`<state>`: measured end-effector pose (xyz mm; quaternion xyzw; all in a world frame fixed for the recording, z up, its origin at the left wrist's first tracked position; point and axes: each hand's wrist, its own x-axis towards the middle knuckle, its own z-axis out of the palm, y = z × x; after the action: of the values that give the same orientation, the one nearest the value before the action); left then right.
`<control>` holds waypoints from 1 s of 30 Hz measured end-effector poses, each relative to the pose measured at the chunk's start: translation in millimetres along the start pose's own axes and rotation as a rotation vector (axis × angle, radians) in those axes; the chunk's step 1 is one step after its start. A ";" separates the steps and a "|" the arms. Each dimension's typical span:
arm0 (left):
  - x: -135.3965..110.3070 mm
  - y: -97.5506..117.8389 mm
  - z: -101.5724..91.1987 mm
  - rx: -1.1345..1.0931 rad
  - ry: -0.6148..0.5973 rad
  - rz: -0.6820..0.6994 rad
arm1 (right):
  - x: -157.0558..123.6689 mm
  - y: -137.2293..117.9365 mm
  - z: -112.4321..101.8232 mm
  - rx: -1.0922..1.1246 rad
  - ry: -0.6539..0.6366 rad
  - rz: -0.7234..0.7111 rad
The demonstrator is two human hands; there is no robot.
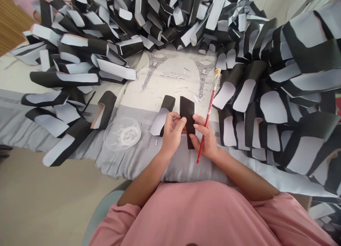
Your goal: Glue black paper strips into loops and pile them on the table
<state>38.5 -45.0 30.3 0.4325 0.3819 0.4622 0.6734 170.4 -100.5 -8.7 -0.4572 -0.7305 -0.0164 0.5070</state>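
A flat black paper piece (188,114) with a thin white right edge stands between my two hands. My left hand (172,132) pinches its left side with thumb and fingers. On its other side, my right hand (206,136) grips the right edge, and a red-handled brush (207,121) rests between those fingers, bristles pointing away from me. Just behind my left hand lies a folded black and white paper piece (161,117). A clear plastic lid (123,134) with white paste smeared in it sits further left.
Large piles of black and white folded paper pieces (87,43) ring the far side and the left. More such pieces (250,82) stand in rows on the right. A printed sheet with Eiffel towers (170,86) covers the middle, over grey cloth (149,157).
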 end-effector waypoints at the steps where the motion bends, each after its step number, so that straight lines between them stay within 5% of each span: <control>1: 0.1 0.0 0.5 -0.018 0.014 0.012 | -0.2 -0.3 0.2 0.004 0.003 -0.010; 30: 5.5 9.0 -1.7 -0.133 0.110 -0.059 | -3.1 3.2 6.1 -0.016 -0.023 -0.054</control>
<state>36.0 -37.6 37.5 0.3493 0.3992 0.4894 0.6922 168.4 -97.7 -15.4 -0.4415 -0.7483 -0.0306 0.4942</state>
